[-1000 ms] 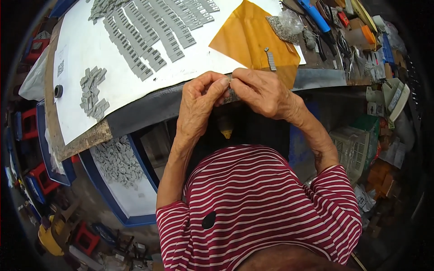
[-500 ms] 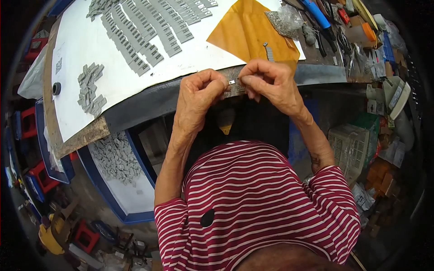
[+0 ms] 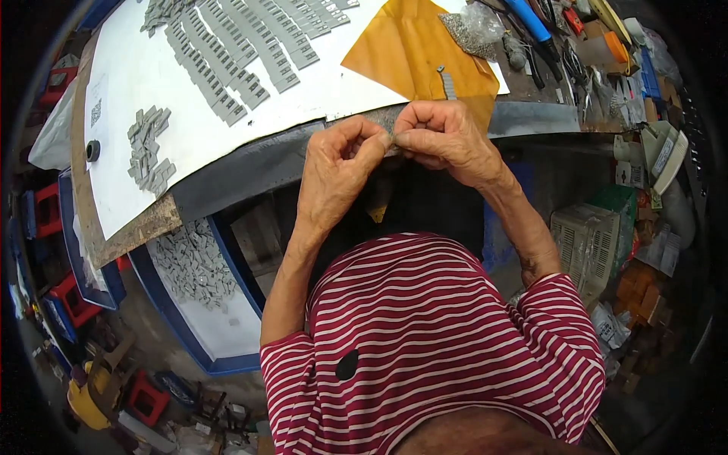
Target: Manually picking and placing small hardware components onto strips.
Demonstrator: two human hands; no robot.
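My left hand (image 3: 337,163) and my right hand (image 3: 451,148) meet fingertip to fingertip at the table's near edge. Between my left thumb and forefinger is a small grey metal piece, now almost covered by the fingers. The right thumb and forefinger are pinched against it; anything they hold is too small to make out. Just beyond the right hand, a short stack of grey pieces (image 3: 448,86) lies on an orange-brown sheet (image 3: 406,49). Long overlapping rows of grey pieces (image 3: 227,61) cover white paper to the far left, with a loose pile (image 3: 149,152) nearer the left edge.
A clear bag of tiny metal parts (image 3: 469,36) rests on the sheet's far right corner. Pliers (image 3: 535,70) and a blue-handled tool (image 3: 528,19) lie farther right. Below the table at left stands a blue tray (image 3: 231,365) of grey pieces. A black ring (image 3: 92,150) sits at the paper's left edge.
My right hand has moved left until its fingertips touch those of my left hand. The small metal piece, visible before, is now mostly hidden between them.
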